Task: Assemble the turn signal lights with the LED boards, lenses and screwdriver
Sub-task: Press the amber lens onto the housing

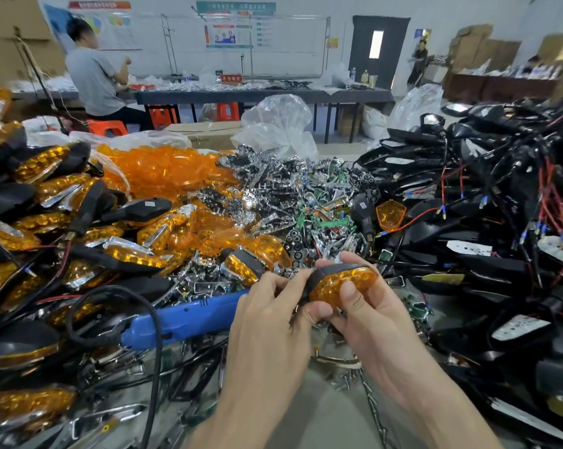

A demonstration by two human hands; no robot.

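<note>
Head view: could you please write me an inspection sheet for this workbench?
Surface: grey table, mostly buried under parts.
Job's things: turn signal light held; blue screwdriver lying left; bagged amber lenses; chrome and green board pile; black housings at right.
Clutter: finished lights heaped left; loose screws.
Grippers: left hand and right hand both grip the light.
Cables: black cord crosses the screwdriver; red wires among the housings.
Surroundings: seated person, orange stool, clear plastic bags.

Your desk (332,422) lies buried: assembled amber lights (43,189) heaped at left, loose orange lenses (163,171) and chrome reflectors (273,189) behind, wired black housings (500,228) at right, a blue screwdriver (183,315) and scattered screws (341,382) near you.
</note>
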